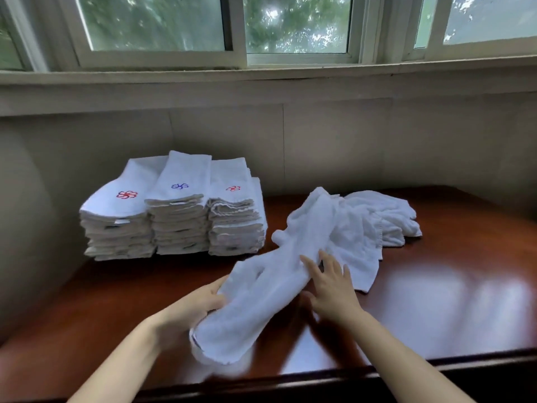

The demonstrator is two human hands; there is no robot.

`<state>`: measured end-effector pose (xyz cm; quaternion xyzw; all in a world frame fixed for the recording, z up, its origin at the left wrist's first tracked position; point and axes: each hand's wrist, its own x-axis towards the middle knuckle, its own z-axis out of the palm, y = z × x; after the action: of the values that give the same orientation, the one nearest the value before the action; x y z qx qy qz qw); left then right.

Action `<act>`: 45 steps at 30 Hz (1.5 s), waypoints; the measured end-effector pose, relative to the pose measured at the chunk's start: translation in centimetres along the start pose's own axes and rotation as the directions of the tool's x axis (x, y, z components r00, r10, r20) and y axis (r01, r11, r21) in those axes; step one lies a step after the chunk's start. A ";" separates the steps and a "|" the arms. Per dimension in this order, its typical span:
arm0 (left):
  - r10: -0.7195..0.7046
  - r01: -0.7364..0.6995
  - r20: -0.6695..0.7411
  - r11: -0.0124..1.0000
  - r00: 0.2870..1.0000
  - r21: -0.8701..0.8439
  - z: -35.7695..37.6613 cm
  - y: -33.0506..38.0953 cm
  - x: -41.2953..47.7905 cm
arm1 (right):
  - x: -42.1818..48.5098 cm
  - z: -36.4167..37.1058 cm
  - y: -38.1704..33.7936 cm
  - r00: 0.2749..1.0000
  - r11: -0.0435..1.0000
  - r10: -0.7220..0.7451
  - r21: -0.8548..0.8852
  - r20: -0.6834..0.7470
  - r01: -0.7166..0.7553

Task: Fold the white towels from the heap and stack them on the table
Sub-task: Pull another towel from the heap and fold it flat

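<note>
Now the left hand (pixel 200 303) grips the towel (pixel 270 289); right hand (pixel 331 289), fingers straight, should flatten it before folding.

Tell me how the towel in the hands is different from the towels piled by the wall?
The long white crumpled towel lies loose across the brown table, gripped by the left hand. The folded white towels in three stacks sit flat and neat, untouched, with small flower marks on top. Both are white cloth.
</note>
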<state>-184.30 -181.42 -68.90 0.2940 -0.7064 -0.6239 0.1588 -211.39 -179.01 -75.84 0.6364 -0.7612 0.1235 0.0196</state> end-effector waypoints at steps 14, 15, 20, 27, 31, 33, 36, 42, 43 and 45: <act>-0.209 -0.286 -0.889 0.895 0.406 -0.341 -10.1 -3.2 -2.5 | -1.2 -2.3 -7.6 0.926 0.842 -0.361 0.465 0.112 0.272; -0.243 -0.307 -0.898 0.879 0.368 -0.364 -10.8 -3.3 -2.7 | -1.7 -2.2 -7.9 0.904 0.845 -0.408 0.428 0.130 0.320; -0.235 -0.210 -0.944 0.935 0.231 -0.284 -12.6 -4.7 -4.2 | -1.3 -0.1 -6.7 0.926 0.920 -0.371 -0.110 0.068 0.376; 0.082 0.245 -0.668 0.892 0.740 0.380 -6.0 -6.7 -1.0 | -0.6 1.5 -5.0 0.960 0.954 -0.279 -0.112 0.010 0.279; 0.136 0.329 -0.393 0.345 0.909 0.879 -2.5 -9.2 0.0 | -0.9 0.4 -5.3 0.965 0.960 -0.262 0.100 -0.002 0.261; 0.222 0.406 -0.468 0.273 0.855 0.872 -2.0 -9.2 0.1 | -1.4 -0.9 -5.3 0.960 0.955 -0.268 0.153 0.078 0.254; 0.319 0.449 -0.502 0.228 0.804 0.864 -2.5 -9.1 0.3 | -2.3 -3.0 -5.0 0.912 0.933 -0.283 0.305 0.297 0.190; 0.481 0.303 -0.482 0.404 0.732 0.863 -3.5 -8.5 -0.2 | -3.8 -6.6 -2.1 0.764 0.955 -0.203 0.296 0.613 0.016; 0.527 0.283 -0.464 0.390 0.712 0.876 -3.6 -8.1 -0.5 | -3.8 -7.0 -1.5 0.799 0.960 -0.172 0.281 0.577 0.004; 0.626 0.279 -0.477 0.394 0.617 0.876 -4.2 -7.7 -1.1 | -3.6 -7.5 -0.1 0.888 0.967 -0.080 0.253 0.452 -0.042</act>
<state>-179.24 -184.43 -75.49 0.4748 -0.8131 0.0725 0.3289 -211.55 -173.93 -69.22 0.6520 -0.7156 0.0668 -0.2416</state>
